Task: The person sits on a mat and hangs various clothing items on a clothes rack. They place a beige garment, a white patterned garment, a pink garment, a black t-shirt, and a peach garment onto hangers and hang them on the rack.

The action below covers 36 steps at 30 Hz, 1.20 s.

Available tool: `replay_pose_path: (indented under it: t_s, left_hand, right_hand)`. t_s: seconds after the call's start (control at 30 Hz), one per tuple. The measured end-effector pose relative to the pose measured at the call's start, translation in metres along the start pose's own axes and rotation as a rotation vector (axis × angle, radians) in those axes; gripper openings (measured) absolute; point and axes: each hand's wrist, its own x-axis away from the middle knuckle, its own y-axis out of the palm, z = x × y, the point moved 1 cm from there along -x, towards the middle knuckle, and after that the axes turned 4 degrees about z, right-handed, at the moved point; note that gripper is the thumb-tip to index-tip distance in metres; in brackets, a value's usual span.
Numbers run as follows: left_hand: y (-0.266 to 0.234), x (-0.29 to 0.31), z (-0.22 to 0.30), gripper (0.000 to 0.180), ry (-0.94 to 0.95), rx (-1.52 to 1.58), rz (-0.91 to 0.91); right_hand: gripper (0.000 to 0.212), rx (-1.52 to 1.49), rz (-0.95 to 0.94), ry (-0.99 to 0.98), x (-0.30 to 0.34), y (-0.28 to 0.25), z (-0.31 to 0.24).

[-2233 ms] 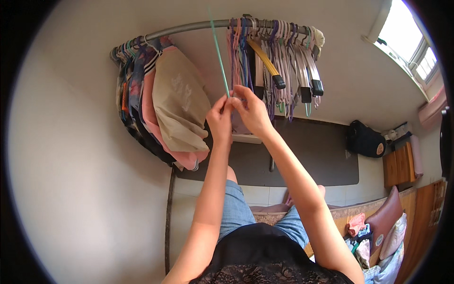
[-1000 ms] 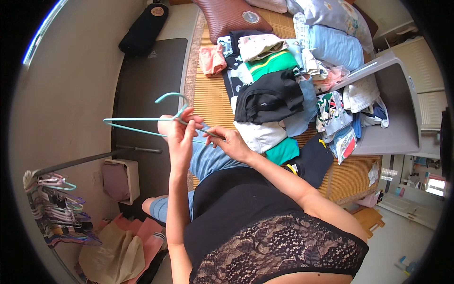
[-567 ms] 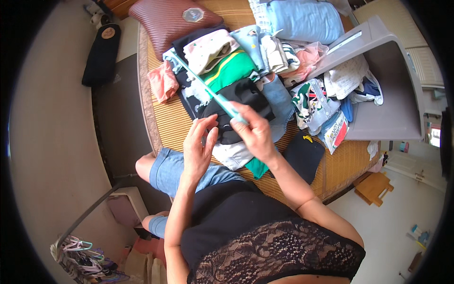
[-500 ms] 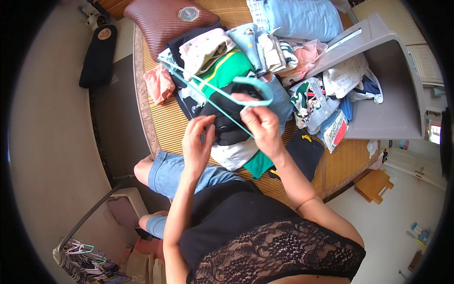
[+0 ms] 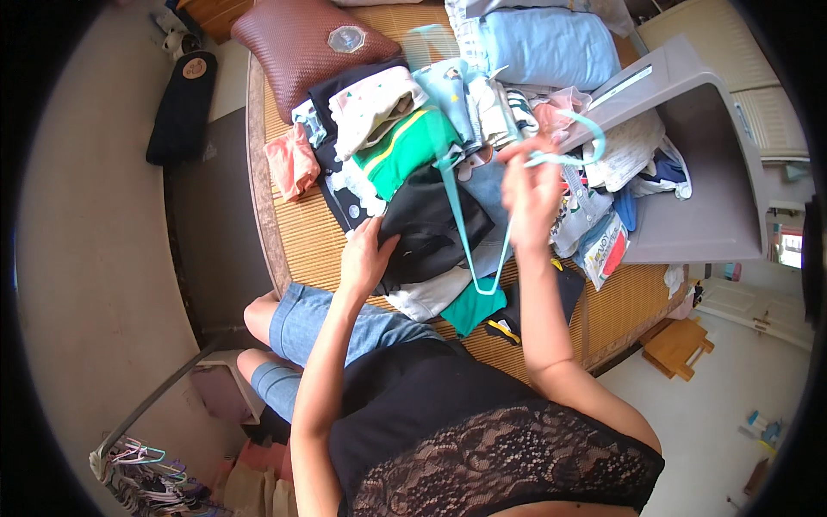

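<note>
A light turquoise clothes hanger (image 5: 597,142) hangs from my right hand (image 5: 530,194), whose closed fingers grip it near the hook. Its triangular frame dangles over the clothes, slightly blurred. My left hand (image 5: 364,258) is at the near left edge of a black garment (image 5: 431,226), its fingers and thumb closed on the cloth. This garment lies bunched on top of the pile. Under and around it are a white garment (image 5: 428,293), a green piece of cloth (image 5: 472,312) and blue denim (image 5: 489,194). A green garment with a yellow stripe (image 5: 409,155) lies just beyond.
Folded clothes (image 5: 376,108), a brown woven cushion (image 5: 310,47) and a light blue bundle (image 5: 551,47) lie farther back on the bamboo mat (image 5: 301,250). A grey bin (image 5: 715,202) lies on its side at right with clothes spilling out. Several hangers (image 5: 142,474) hang at lower left.
My right hand has carried the hanger to the right and raised it, so its frame now swings downward. My left hand has moved slightly onto the black garment, which has shifted.
</note>
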Motion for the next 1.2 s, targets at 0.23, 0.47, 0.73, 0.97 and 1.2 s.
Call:
replay_pose_path:
  t_s: [0.23, 0.47, 0.73, 0.97, 1.2]
  left_hand:
    - [0.000, -0.007, 0.005, 0.027, 0.038, 0.012, -0.018]
    - [-0.014, -0.004, 0.011, 0.028, 0.068, 0.056, -0.076]
    - [-0.030, -0.004, 0.019, 0.035, 0.056, 0.299, 0.054]
    - [-0.086, -0.012, 0.061, 0.048, 0.132, 0.478, 0.204]
    - [-0.116, -0.008, 0.061, 0.047, 0.158, 0.570, 0.351]
  right_hand:
    - [0.066, 1.232, 0.333, -0.019, -0.117, -0.064, 0.088]
    - [0.051, 1.184, 0.350, 0.333, -0.137, -0.095, 0.140]
    - [0.029, 0.712, 0.045, -0.307, -0.077, -0.028, 0.074]
    - [0.030, 0.574, -0.044, -0.458, -0.130, 0.055, -0.077]
    - [0.023, -0.081, -0.327, -0.686, -0.155, 0.149, -0.253]
